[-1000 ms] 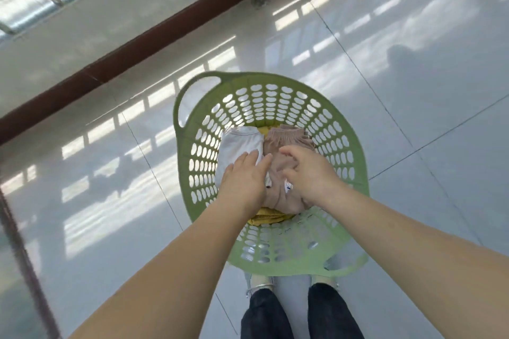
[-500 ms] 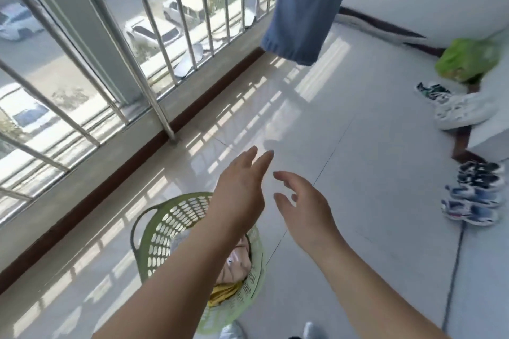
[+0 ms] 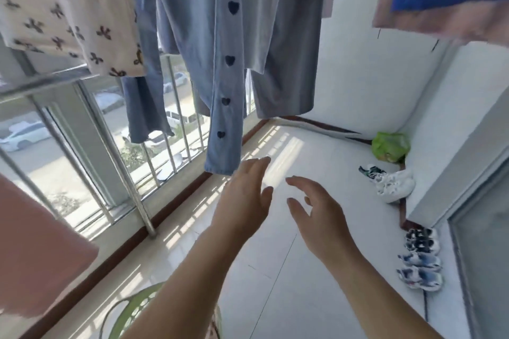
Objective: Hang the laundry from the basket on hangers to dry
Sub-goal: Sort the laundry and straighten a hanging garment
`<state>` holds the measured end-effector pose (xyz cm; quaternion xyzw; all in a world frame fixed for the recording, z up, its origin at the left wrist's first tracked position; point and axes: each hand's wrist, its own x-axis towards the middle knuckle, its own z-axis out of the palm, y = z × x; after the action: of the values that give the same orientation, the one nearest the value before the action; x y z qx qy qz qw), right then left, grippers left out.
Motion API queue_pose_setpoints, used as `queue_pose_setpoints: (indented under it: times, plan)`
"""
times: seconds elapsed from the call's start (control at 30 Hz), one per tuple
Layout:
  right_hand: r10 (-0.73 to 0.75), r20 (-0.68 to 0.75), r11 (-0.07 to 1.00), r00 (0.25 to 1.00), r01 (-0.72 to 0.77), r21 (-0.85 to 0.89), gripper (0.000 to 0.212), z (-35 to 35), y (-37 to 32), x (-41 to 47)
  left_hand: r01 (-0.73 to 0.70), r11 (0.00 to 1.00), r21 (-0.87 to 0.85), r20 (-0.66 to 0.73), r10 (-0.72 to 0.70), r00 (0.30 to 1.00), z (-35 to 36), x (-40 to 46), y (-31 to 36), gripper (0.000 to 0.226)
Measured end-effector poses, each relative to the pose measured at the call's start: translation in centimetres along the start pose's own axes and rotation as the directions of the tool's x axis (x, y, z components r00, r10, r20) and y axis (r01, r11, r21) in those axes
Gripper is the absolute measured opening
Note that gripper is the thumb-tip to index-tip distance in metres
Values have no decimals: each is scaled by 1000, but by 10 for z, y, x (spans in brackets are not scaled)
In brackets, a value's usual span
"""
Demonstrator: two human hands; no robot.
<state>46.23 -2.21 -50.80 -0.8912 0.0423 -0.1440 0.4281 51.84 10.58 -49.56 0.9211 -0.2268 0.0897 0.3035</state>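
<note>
Two bare hands are raised, neither holding anything. Far left of them hangs a white patterned garment (image 3: 68,8); below the left forearm sits the green laundry basket (image 3: 132,311), its contents hidden. Left hand (image 3: 245,201) has fingers straight and relaxed, fingertips just beside the hem of a hanging blue garment with heart buttons (image 3: 220,63). Right hand (image 3: 316,215) is loosely spread, apart from the left. Well right of it, shoes (image 3: 420,259) line the wall.
</note>
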Motion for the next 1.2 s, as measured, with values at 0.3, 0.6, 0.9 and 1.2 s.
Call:
queue_pose_setpoints:
  times: [0.3,0.6,0.9,1.2]
  plan:
    - [-289,-177,957,941,279,-78,33,-102,-51,29,-150,987,63,-175,159,972,-72,35,98,53]
    - [-471,-238,879,849,430,-204,35,-189,-100,64,-299,947,120,-281,321,905,-118,81,164,55]
    - [-615,-351,767,706,434,-472,34,-263,-164,126,-446,880,163,-437,470,767,-170,167,223,49]
    - [-719,-387,591,577,215,-778,39,-331,-233,205,-556,805,205,-574,559,598,-236,275,274,52]
